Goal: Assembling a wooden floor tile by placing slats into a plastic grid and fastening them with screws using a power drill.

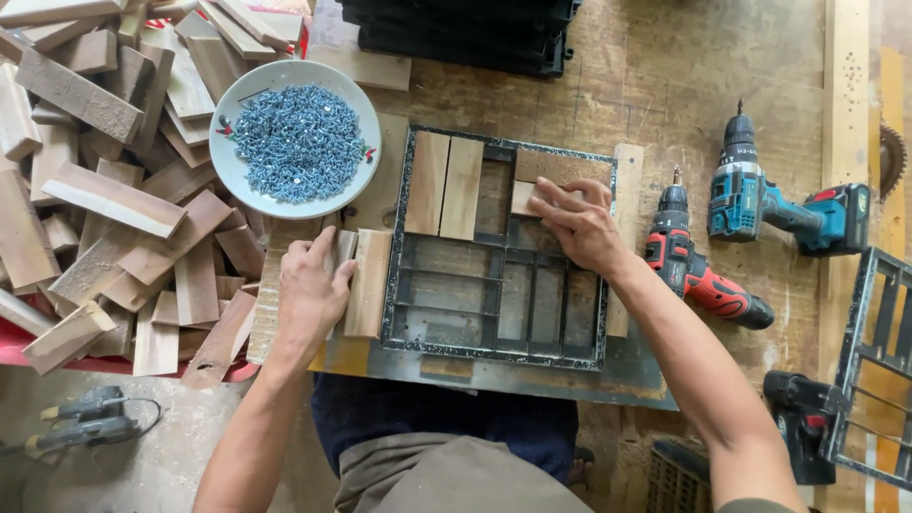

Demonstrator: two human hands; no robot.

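Hands are working apart: right hand (579, 223) is pressing a small pale wooden block (525, 198) into the black metal grid frame (494, 249) at frame centre, seating it; left hand (312, 290) is gripping spare wooden slats (366, 282) just left, within reach.

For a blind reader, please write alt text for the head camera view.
A person's right hand presses a small wood block into a black metal frame, while the left hand grips wood blocks beside it. Nearby lie a bowl of screws and two cordless drills.
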